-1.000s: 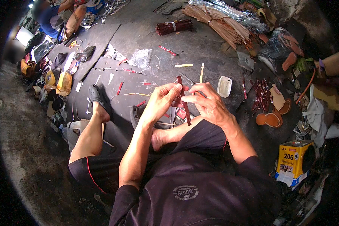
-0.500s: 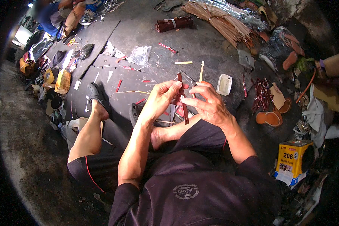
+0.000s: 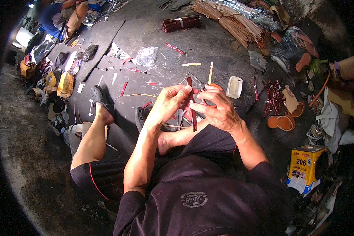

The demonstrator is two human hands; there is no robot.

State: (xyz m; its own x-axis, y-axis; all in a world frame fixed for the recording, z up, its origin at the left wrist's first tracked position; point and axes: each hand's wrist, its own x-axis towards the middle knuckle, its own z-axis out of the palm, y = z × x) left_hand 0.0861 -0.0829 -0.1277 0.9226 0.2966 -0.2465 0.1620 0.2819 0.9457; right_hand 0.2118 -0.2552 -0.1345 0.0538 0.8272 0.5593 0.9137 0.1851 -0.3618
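Observation:
My left hand (image 3: 172, 100) pinches a narrow dark red-brown strip (image 3: 194, 118) between thumb and fingers, close to its upper end. The strip hangs nearly upright in front of my crossed leg. My right hand (image 3: 220, 108) is curled around orange-handled scissors (image 3: 214, 85), whose grey blades point up and to the left behind the strip. Its fingertips are at the strip's right edge, about midway down; whether they press on it I cannot tell. Part of the handles is hidden by the fingers.
Around me lie a white plastic tray (image 3: 234, 87), a tied bundle of dark strips (image 3: 181, 24), a larger tan bundle (image 3: 230, 23), loose red-brown strips (image 3: 272, 96), sandal soles (image 3: 281, 122) and a yellow can (image 3: 304, 167). Another person (image 3: 63, 19) sits at the far left.
The strip has shifted very slightly to the right and stands a little more upright. More of the orange handles shows at my right hand. Both hands otherwise keep their places.

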